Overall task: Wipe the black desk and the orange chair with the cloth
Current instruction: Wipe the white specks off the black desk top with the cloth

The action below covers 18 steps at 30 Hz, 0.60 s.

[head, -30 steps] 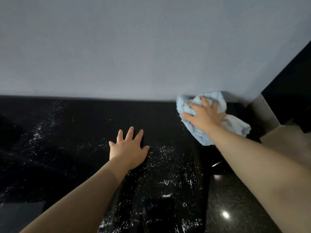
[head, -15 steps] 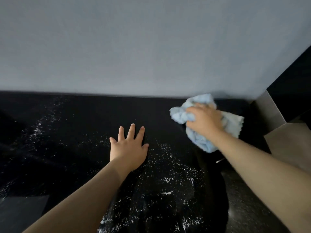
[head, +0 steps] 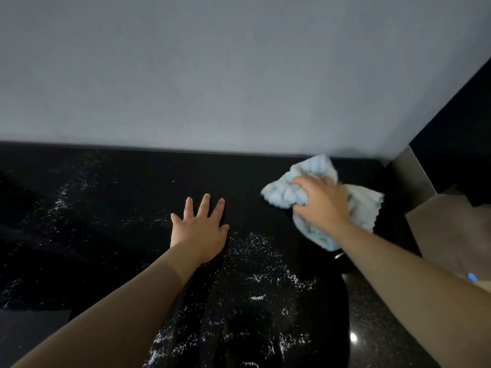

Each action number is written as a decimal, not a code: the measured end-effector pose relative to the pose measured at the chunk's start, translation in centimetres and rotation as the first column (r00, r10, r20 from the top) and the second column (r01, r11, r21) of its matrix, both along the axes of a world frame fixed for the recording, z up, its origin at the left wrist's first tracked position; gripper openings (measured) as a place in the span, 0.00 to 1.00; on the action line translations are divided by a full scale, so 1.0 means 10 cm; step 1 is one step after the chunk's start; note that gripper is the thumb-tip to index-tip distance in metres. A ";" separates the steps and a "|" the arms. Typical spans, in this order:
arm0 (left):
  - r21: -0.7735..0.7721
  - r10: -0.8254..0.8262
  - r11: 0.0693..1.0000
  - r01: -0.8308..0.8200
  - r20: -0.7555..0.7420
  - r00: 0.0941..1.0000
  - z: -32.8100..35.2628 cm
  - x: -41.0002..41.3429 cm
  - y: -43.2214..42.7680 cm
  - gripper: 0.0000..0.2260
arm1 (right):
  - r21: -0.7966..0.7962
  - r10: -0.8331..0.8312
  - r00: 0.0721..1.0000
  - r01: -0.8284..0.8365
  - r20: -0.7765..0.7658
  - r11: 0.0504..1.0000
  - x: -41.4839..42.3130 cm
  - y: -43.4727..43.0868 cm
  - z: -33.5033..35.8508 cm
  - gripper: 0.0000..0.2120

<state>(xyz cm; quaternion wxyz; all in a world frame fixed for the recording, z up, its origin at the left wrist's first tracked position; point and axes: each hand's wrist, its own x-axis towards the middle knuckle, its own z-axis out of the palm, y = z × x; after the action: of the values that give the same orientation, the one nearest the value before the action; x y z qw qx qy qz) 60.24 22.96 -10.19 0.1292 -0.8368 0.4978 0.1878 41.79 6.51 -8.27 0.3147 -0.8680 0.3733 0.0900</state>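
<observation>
The black desk fills the lower half of the view and runs up to a grey wall. White powder is scattered over it, thickest in front of me. My left hand lies flat on the desk with its fingers spread. At the desk's far right corner, my right hand grips a bunched light blue cloth and holds it against the desk. The orange chair is out of view.
A grey wall rises straight behind the desk. To the right stands a brown panel next to a dark opening. The desk's right edge and a speckled dark floor show at the lower right.
My right hand went from lying spread on the cloth to bunching it in its fingers, and drew it slightly nearer. The left hand stayed put.
</observation>
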 end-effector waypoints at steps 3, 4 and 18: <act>-0.012 0.004 1.000 -0.004 0.001 1.000 -0.02 -0.02 0.01 0.26 | -0.336 0.029 0.994 0.008 0.107 0.942 -0.07 0.46 -0.11 0.15; -0.019 -0.002 1.000 0.002 -0.003 1.000 -0.02 -0.02 0.03 0.26 | -0.339 0.075 0.981 -0.009 0.181 0.941 -0.11 0.55 -0.08 0.17; -0.108 -0.044 0.993 0.041 -0.026 0.999 -0.04 -0.25 0.46 0.24 | -0.237 0.007 0.970 0.053 0.244 0.970 -0.29 1.12 -0.04 0.21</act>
<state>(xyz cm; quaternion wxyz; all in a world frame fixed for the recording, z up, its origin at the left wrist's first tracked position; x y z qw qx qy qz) 57.72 27.59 -10.58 0.0810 -0.8291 0.5266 0.1698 38.86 17.71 -8.66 0.2508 -0.9000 0.3502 -0.0669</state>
